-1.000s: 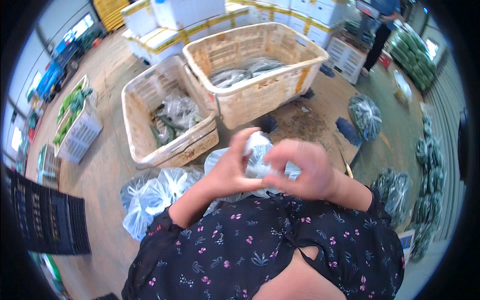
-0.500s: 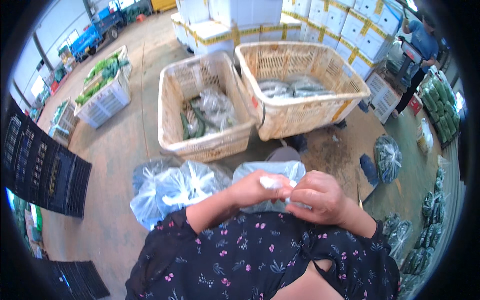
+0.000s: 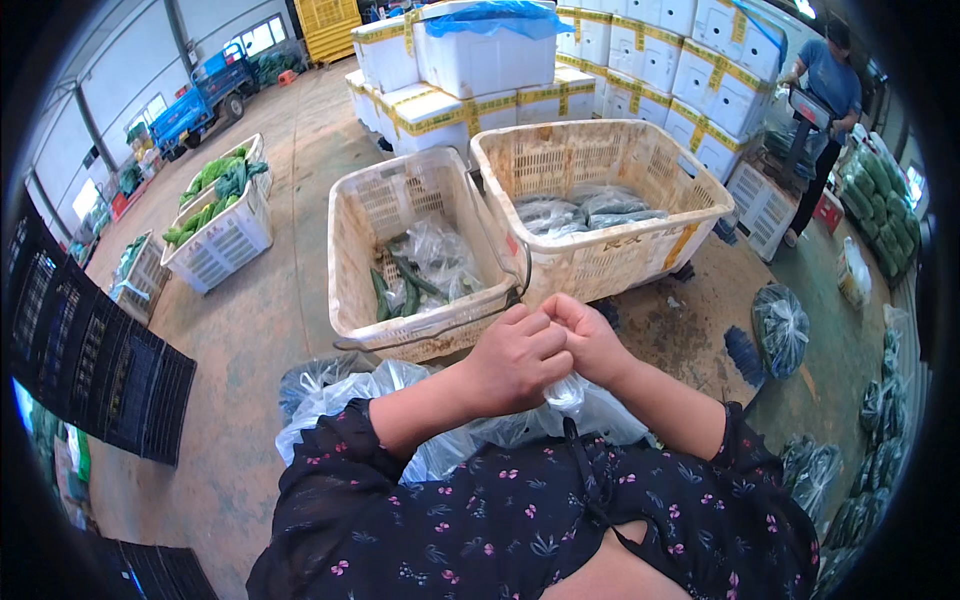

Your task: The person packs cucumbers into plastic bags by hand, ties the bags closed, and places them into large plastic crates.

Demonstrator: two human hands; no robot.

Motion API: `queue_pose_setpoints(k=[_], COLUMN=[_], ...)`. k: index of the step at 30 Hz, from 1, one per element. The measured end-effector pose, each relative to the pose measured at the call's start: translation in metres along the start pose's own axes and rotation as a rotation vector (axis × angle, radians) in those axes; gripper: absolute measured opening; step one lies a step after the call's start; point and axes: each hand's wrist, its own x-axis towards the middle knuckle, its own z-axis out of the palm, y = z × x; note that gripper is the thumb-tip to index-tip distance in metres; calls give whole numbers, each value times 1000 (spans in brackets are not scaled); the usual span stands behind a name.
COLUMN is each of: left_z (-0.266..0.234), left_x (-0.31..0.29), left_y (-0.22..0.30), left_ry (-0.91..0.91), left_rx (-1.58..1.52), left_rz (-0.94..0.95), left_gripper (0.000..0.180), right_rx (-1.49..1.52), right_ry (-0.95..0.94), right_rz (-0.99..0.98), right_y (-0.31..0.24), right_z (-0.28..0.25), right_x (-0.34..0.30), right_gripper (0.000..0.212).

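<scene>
My left hand (image 3: 515,362) and my right hand (image 3: 588,340) meet in front of my chest, both with closed fingers. They pinch the gathered neck of a clear plastic bag (image 3: 610,408), whose twisted top shows just under the fingers. Exactly how each finger grips the plastic is hidden. More filled clear bags (image 3: 335,400) sit to the left, partly behind my left forearm. Just beyond my hands is a dirty white crate (image 3: 400,345) with several dark green cucumbers (image 3: 412,298) and loose clear plastic (image 3: 440,255).
A larger white crate (image 3: 610,258) with bagged produce adjoins it on the right. White boxes (image 3: 480,60) are stacked behind. Black crates (image 3: 90,350) stand at left, vegetable crates (image 3: 225,245) farther off. A filled bag (image 3: 780,325) lies at right. A person (image 3: 832,85) stands by a scale.
My hands have risen slightly and drawn tighter together, with the bag's neck now twisted beneath them. The view has tilted up, so the crates appear lower.
</scene>
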Motion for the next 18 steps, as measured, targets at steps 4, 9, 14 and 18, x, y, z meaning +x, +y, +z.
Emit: queue_pose_setpoints(k=[4, 9, 14, 18], left_z=[-20, -9, 6, 46], left_x=[-26, -79, -58, -47], left_y=[9, 22, 39, 45], left_ry=[-238, -263, -80, 12], left_rx=[-128, -326, -402, -347], left_rz=[0, -212, -429, -339], left_gripper=[15, 16, 26, 42], right_rx=[-1232, -1222, -233, -678], right_ry=[208, 179, 110, -152], right_rz=[-535, -387, -41, -138], right_y=[8, 33, -23, -35], right_z=[-17, -50, -10, 28], right_x=[-5, -19, -41, -64], right_gripper=[9, 8, 14, 22])
